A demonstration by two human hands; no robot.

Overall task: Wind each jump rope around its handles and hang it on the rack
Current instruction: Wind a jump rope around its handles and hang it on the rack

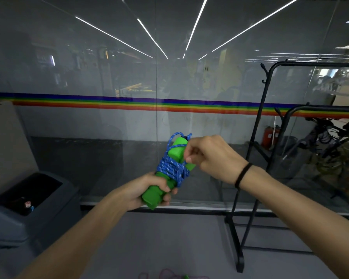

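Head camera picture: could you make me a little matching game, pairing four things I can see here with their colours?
Things:
1. rope
2. handles
3. rack
4. bin

Colours:
A. grey
B. blue
C. black
D. green

Pairs: 1-B, 2-D, 3-C, 4-A

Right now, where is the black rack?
In the head view, the black rack stands on the right, before the glass wall, just beyond the right hand.
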